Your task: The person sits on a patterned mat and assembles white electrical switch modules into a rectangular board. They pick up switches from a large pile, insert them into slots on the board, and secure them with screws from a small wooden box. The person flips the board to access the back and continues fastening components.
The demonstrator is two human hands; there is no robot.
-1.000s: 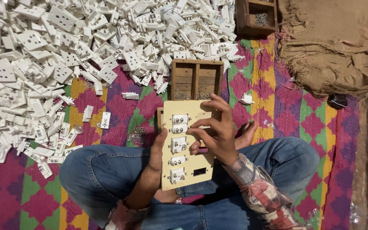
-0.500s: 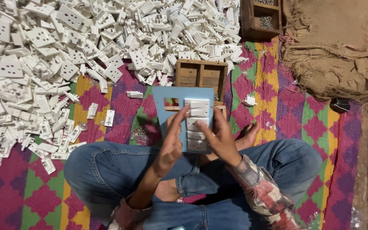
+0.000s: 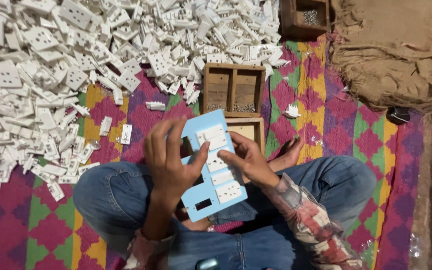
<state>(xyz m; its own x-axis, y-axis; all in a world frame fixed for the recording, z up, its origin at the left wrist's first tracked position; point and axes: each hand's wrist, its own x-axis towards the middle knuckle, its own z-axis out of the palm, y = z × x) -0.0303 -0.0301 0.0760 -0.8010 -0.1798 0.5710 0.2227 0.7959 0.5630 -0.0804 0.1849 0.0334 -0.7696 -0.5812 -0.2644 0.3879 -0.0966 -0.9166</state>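
Note:
I sit cross-legged in jeans and hold a light blue switch panel (image 3: 202, 200) over my lap, its blue face up. White switch and socket modules (image 3: 219, 168) fill a column of its openings; one small opening near the lower end is empty. My left hand (image 3: 170, 160) grips the panel's left edge, thumb laid across the face. My right hand (image 3: 246, 161) holds the right edge, its fingers pressing on the white modules near the middle.
A large heap of white plastic socket parts (image 3: 61, 65) covers the patterned mat (image 3: 336, 135) to the left and ahead. A wooden tray with compartments (image 3: 233, 90) sits just beyond the panel, another wooden box (image 3: 306, 17) farther back. Burlap sacking (image 3: 396, 50) lies at right.
The panel has been flipped over from its cream back, with modules showing, to its blue face. Both hands re-gripped it and tilted it lower over my lap.

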